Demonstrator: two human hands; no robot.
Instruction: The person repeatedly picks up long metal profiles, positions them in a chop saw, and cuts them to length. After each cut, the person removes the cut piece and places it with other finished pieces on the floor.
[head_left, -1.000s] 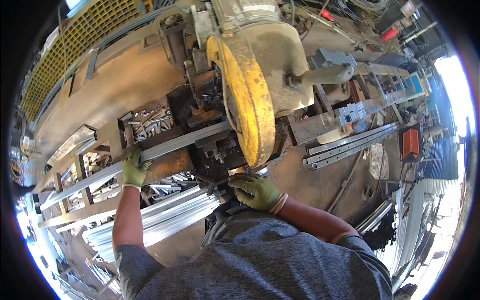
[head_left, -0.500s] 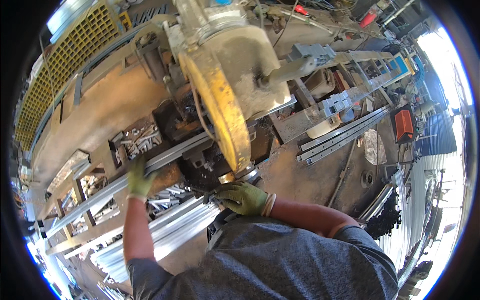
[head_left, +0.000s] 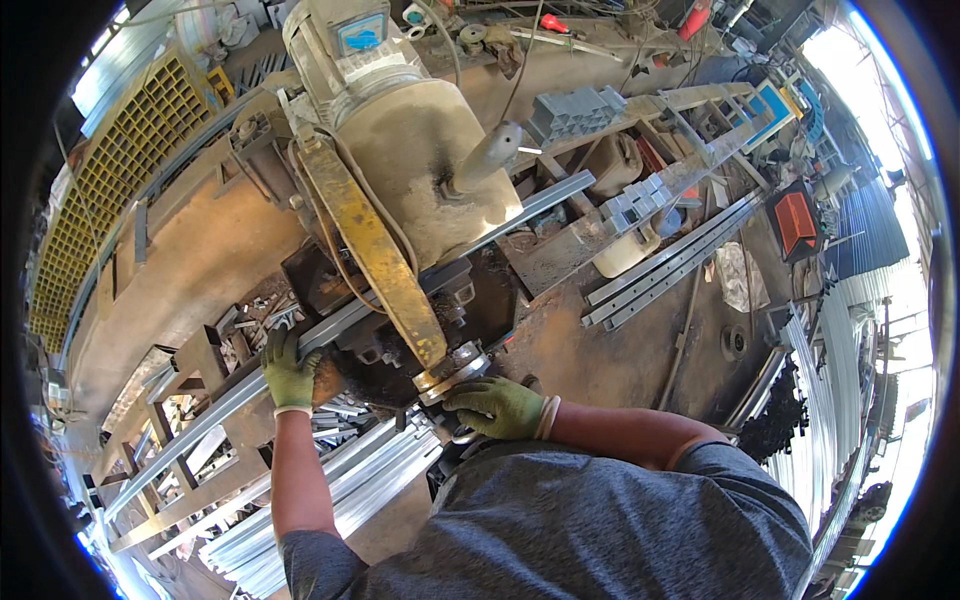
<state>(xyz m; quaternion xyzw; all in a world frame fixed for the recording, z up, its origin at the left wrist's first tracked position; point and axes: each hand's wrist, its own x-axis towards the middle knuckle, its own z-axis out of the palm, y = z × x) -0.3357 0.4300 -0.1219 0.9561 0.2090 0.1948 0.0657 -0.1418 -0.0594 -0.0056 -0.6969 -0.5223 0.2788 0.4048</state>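
Observation:
My left hand [head_left: 290, 372], in a green glove, is closed over a long grey metal tube [head_left: 225, 400], thumb held out to the side. The tube runs slantwise under a large cut-off saw with a dusty guard [head_left: 415, 150] and a yellow arm [head_left: 372, 258]. At the front of the saw, my gloved right hand [head_left: 497, 405] curls over the near side of a worn round metal handwheel [head_left: 455, 368]. Its fingertips are partly hidden. A grey saw handle [head_left: 488, 160] sticks up from the guard, with no hand on it.
Bundled pale metal lengths [head_left: 365, 470] lie below my left forearm. Offcuts [head_left: 265, 320] are heaped behind the tube. To the right are perforated bars [head_left: 670, 265], stacked short square tubes [head_left: 640, 203] and a red-orange box [head_left: 795, 222]. Yellow grating [head_left: 110, 190] stands far left.
My left hand, blurred before, is now sharp and settled on the tube. The saw's arm and handle appear at a different tilt. My right hand remains at the handwheel, which shows more fully.

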